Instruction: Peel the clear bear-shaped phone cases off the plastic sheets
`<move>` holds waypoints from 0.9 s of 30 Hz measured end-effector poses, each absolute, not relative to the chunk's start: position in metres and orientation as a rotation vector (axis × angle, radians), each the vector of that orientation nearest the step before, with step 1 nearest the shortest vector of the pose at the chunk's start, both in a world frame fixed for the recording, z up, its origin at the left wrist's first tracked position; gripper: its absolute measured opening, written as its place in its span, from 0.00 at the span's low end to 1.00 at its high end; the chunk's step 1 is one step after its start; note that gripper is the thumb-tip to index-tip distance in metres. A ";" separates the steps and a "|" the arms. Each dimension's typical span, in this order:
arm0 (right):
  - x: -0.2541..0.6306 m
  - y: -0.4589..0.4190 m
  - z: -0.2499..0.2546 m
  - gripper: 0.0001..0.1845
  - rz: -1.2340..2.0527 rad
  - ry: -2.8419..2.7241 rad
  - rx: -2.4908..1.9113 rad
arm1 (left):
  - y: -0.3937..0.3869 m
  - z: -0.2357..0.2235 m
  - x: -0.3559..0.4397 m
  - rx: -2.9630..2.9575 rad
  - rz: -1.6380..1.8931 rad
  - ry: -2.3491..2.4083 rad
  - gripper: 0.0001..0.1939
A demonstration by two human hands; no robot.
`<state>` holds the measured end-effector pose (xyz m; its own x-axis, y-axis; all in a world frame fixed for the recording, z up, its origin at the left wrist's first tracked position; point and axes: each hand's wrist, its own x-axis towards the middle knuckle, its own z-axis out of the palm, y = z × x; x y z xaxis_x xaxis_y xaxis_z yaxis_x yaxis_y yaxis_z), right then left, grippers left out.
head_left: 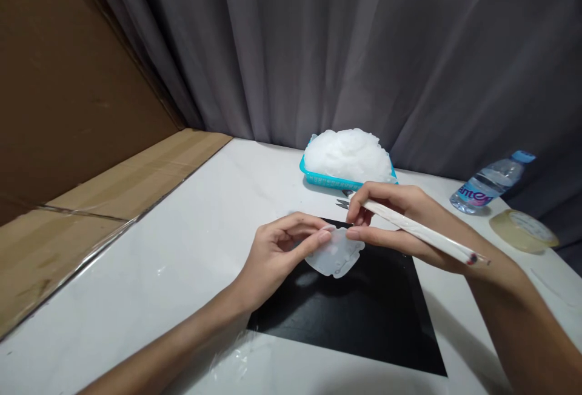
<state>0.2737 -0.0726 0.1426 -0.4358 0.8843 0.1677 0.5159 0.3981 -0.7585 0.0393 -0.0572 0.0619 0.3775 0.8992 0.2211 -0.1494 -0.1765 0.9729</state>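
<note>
A thin, translucent white plastic piece (334, 258) with a notched, wavy edge is held above a black mat (364, 322). My left hand (286, 243) pinches its upper left edge between thumb and fingers. On the other side, the thumb of my right hand (395, 213) touches the upper right edge of the piece. A slim white stick-like tool (418, 231) lies across my right hand, gripped by the fingers; its far end looks dark near the fingertips, and its exact kind is unclear.
Behind the hands stands a blue basket (330, 182) heaped with similar white pieces (348, 156). To the right are a tilted water bottle (491, 183) and a roll of clear tape (522, 231). Cardboard (91, 201) borders the white table (150, 249) on the left; a grey curtain (318, 49) hangs behind.
</note>
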 end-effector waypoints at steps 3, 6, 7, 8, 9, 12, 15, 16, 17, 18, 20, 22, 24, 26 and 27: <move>0.271 -0.073 0.142 0.10 0.884 -2.093 -1.213 | -0.059 0.066 0.042 1.352 1.081 0.694 0.02; 0.272 -0.072 0.141 0.10 0.939 -2.095 -1.226 | -0.059 0.068 0.042 1.283 1.055 0.663 0.02; 0.272 -0.072 0.140 0.09 0.962 -2.088 -1.223 | -0.060 0.068 0.042 1.266 1.044 0.656 0.02; 0.272 -0.072 0.140 0.09 0.985 -2.077 -1.221 | -0.060 0.068 0.042 1.254 1.034 0.652 0.02; 0.272 -0.072 0.139 0.09 1.007 -2.062 -1.218 | -0.060 0.068 0.041 1.245 1.025 0.650 0.02; 0.270 -0.073 0.138 0.08 1.087 -2.019 -1.202 | -0.060 0.068 0.041 1.234 0.997 0.647 0.02; 0.268 -0.074 0.139 0.08 1.142 -1.999 -1.189 | -0.060 0.068 0.041 1.229 0.961 0.630 0.03; 0.268 -0.074 0.139 0.07 1.149 -1.998 -1.191 | -0.061 0.069 0.040 1.226 0.950 0.624 0.03; 0.268 -0.074 0.140 0.07 1.150 -1.999 -1.197 | -0.061 0.069 0.040 1.224 0.938 0.620 0.04; 0.269 -0.073 0.140 0.07 1.147 -2.001 -1.202 | -0.061 0.070 0.040 1.221 0.929 0.615 0.04; 0.270 -0.073 0.141 0.06 1.134 -2.006 -1.207 | -0.061 0.071 0.039 1.212 0.910 0.607 0.04; 0.271 -0.073 0.141 0.06 1.128 -2.009 -1.198 | -0.061 0.072 0.038 1.204 0.893 0.598 0.05; 0.272 -0.072 0.141 0.06 1.136 -2.008 -1.184 | -0.061 0.072 0.038 1.203 0.882 0.586 0.05; 0.272 -0.072 0.140 0.07 1.148 -2.009 -1.167 | -0.061 0.072 0.039 1.203 0.875 0.575 0.06; 0.272 -0.072 0.140 0.07 1.152 -2.010 -1.162 | -0.061 0.072 0.039 1.205 0.867 0.572 0.07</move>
<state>0.2719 -0.0715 0.1402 -0.4802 0.8764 0.0361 0.4120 0.2617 -0.8728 0.0386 -0.0606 0.0722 0.5649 0.8228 0.0615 -0.2673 0.1120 0.9571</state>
